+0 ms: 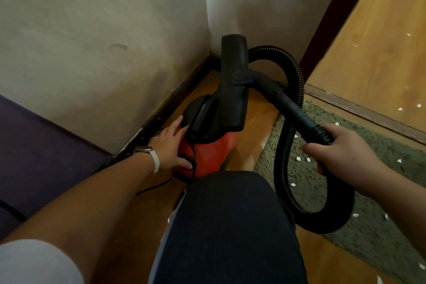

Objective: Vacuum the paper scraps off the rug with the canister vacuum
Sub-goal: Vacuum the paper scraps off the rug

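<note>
Fingers [176,125] of the left hand [171,145] lie spread on the canister [216,152], seemingly steadying it; the right hand [343,145] grips the hose [282,152] beside it.

Two plastered walls meet in a corner: the left wall [92,41] is greyish and stained, with a dent-like mark near its middle, and the right wall [265,7] is paler near the join. A dark baseboard [184,85] runs along the foot of the left wall down to the wooden floor [258,113], whose boards are a warm orange-brown. At the left edge lies a purple cushioned surface [34,145], its edge against the wall. A dark door jamb [327,18] rises on the right, and a wooden threshold strip [359,108] crosses the floor below it. Beyond lies more wooden flooring [368,41]. A knee in dark trousers [230,226] fills the lower middle.
</note>
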Motion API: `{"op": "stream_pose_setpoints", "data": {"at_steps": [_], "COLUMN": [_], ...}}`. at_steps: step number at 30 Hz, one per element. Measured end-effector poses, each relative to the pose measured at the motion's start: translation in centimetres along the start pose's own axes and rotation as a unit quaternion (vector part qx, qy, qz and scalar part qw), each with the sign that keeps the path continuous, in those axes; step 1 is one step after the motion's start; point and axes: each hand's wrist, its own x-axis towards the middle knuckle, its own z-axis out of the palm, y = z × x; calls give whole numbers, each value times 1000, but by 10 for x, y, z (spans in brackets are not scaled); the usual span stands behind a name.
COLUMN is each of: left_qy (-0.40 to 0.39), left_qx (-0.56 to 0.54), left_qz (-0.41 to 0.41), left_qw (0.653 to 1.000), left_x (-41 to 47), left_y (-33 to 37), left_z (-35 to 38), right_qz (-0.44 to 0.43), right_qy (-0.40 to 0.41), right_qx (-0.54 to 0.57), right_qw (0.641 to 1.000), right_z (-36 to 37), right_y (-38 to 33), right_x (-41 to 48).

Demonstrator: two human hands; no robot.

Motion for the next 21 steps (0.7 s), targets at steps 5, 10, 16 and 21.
{"op": "stream_pose_setpoints", "data": {"at_steps": [5,10,16,21], "left_qy": [22,5,176,234], "left_qx": [7,38,-211,-100], "left_qz": [3,-8,-27,108], "left_qw": [1000,999,961,961], "left_x": [2,-2,-24,-29], "left_y": [0,9,31,117], "left_z": [8,-5,-43,-98], "right_qz": [13,22,29,16], "right_qy": [18,31,83,141], "right_qx": [7,20,57,108], "right_qw": [1000,999,995,984], "right_z": [-2,-10,-41,-74], "right_y": [11,22,35,47], "right_x": [-4,-21,-39,-58]}}
